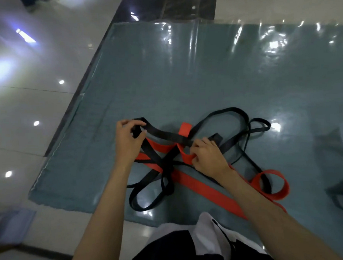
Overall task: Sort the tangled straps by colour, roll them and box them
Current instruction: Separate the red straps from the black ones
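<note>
From the head camera I look down on a grey-green mat (164, 80) under a clear glossy plastic sheet (271, 37) that throws back bright glare spots. It lies on a pale tiled floor (26, 97), with a dark strip of floor (124, 11) running along its far left edge. At lower left I see a blurred pale blue thing (10, 225) that I cannot identify, and at the right edge a dim shape I cannot make out either. My white and dark clothing (202, 245) fills the bottom centre.

The straps sit in one tangle on the near middle of the mat. The black strap (166, 133) is narrow webbing that loops out wide to the right and curls into loops at the near left. The red strap (207, 193) is wider and flat, running diagonally toward me under my right forearm, with a curl at the near right. Black crosses over red in several places.

My left hand (129, 140) pinches a folded end of the black strap. My right hand (206, 154) has its fingers curled round a loop of the red strap, right beside the black one.
</note>
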